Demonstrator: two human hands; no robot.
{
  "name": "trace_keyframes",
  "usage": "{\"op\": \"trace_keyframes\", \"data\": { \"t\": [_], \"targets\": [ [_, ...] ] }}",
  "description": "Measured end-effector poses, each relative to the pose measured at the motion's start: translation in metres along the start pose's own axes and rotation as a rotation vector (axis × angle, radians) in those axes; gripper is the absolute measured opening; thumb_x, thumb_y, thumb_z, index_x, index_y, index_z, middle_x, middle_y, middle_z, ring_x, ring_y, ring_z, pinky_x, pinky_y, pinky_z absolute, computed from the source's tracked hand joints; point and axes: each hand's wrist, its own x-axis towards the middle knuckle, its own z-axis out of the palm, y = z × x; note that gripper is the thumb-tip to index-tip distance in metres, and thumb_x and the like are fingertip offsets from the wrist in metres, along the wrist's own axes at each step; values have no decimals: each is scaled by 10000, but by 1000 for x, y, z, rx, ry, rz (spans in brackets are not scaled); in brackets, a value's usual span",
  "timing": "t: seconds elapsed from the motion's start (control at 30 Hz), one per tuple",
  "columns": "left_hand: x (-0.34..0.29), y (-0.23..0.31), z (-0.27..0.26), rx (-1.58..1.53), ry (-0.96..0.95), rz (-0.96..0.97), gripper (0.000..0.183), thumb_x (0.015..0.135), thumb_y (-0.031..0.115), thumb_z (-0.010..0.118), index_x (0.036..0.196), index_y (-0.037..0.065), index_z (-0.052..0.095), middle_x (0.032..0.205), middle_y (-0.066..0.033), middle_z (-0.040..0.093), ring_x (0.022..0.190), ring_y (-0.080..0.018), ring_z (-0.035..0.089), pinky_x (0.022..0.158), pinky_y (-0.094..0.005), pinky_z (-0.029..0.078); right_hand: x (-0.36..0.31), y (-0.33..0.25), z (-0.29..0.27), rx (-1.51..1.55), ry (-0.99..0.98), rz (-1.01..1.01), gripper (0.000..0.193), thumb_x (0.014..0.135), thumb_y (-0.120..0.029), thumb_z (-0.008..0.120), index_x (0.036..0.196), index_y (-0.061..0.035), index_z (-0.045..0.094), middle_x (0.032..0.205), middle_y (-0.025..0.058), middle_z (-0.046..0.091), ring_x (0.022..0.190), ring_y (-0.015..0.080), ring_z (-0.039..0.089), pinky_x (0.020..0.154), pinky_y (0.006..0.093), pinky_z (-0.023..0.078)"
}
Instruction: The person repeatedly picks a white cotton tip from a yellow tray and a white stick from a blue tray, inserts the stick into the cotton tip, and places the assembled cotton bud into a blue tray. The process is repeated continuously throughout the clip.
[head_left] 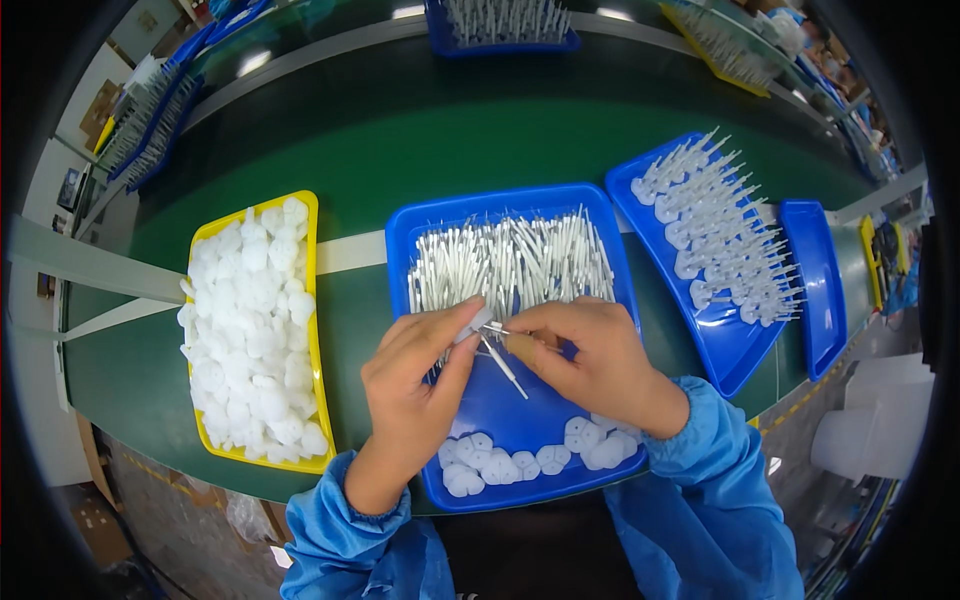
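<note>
Right at the centre, your left hand (412, 382) pinches a pale plastic piece (477, 321), partly hidden by your fingers; your right hand (592, 358) comes in from four o'clock, fingertips closed on a thin rod (496, 328) at that piece. A white stick (504, 367) slants out toward five o'clock! Beneath, the blue tray (540, 400) carries packed white sticks (510, 255) at its twelve and lobed white pieces (500, 466) at its six. Over at nine, the yellow tray (313, 330) brims with white pieces (250, 340); at two, another blue tray (715, 350) bears upright assemblies (715, 235). Pale marks on your dark clothing (530, 555), at six, are too cut off to read.
</note>
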Motion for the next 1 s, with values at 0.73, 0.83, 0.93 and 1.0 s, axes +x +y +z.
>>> {"op": "trace_keyframes", "data": {
  "t": [0.73,0.83,0.93,1.0],
  "targets": [
    [-6,9,6,98,-31,40,466,848,-81,845,1302,19,821,907,-157,813,660,-258,724,646,-346,568,4,15,7,-178,124,-272,81,890,-129,878,903,-114,799,639,14,706,533,204,649,634,354,457],
    [-8,10,6,94,-72,5,468,859,-78,842,1314,26,818,887,-148,806,663,-257,728,658,-341,569,4,17,9,-89,99,-240,80,877,-103,879,919,-114,812,645,18,711,531,201,647,633,350,456],
    [-6,8,4,63,-97,4,473,883,-61,843,1346,26,796,992,-155,817,757,-248,755,706,-330,589,5,9,4,-123,76,-216,93,861,-116,889,925,-115,822,643,17,713,528,200,648,628,346,457],
    [-3,10,5,-99,-87,-74,478,905,-42,845,1372,24,773,1128,-166,812,865,-236,768,754,-326,610,3,3,-1,-193,116,-216,121,848,-123,892,950,-116,827,654,4,720,532,195,650,644,345,462]
  ]
}}
